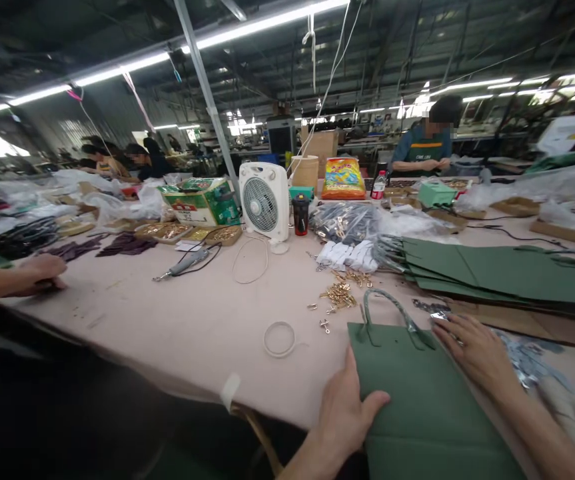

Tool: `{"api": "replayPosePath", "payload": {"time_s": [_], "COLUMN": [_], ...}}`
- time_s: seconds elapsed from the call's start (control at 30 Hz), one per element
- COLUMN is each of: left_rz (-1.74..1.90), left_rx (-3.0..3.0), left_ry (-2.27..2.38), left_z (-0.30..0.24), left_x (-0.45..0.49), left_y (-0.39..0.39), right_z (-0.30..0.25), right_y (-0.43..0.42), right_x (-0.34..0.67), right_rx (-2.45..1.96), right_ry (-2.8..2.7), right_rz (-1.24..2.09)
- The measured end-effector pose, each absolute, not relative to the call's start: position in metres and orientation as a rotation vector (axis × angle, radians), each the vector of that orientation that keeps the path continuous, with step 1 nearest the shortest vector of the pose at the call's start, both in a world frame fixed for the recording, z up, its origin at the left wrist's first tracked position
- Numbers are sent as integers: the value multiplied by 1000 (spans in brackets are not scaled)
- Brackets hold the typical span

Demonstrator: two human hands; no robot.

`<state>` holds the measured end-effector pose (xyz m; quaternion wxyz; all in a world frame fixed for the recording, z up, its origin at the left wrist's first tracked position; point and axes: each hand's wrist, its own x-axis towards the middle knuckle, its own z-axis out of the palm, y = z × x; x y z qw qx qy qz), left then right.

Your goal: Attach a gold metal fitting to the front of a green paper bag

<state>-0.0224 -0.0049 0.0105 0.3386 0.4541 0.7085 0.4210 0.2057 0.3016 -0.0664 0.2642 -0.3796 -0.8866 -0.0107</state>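
Observation:
A dark green bag panel with a looped handle lies in front of me at the table's near edge. My left hand grips its left edge, the thumb on top and the fingers partly hidden. Beyond the panel's right edge, my right hand has its fingers bent over a metal chain with a shiny wrapping at the fingertips. Gold-coloured metal clasps lie loose beyond the panel, with a few single ones nearer to it.
More green panels are stacked at right. A white fan, a dark tumbler and a grey corded tool stand or lie farther back. A ring of tape lies left of the panel. Another person's hand is at far left.

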Motion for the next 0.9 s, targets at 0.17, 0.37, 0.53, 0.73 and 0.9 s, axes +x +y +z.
{"api": "replayPosePath", "payload": {"time_s": [0.17,0.37,0.53,0.73,0.9], "left_rz": [939,1247,1327,1273,1259], "left_rx": [1314,1422,1523,1690,1674], "left_ry": [2089,2283,2473,2512,2523], "left_z": [-1,0,9,-8,-22], "left_x": [-20,-70,-123,-138,-136], "left_y": [4,-16,-20,-34,-44], "right_z": [-23,21,28,12,4], "right_y": [258,166,122,109,103], "right_x": [190,159,100,30,7], "right_rx": [-1016,-1005,-840,-763,-874], "right_ry": [-2140,-2061,-2105,-2279,-2274], "right_rz": [155,513,1033,1039,1004]}}
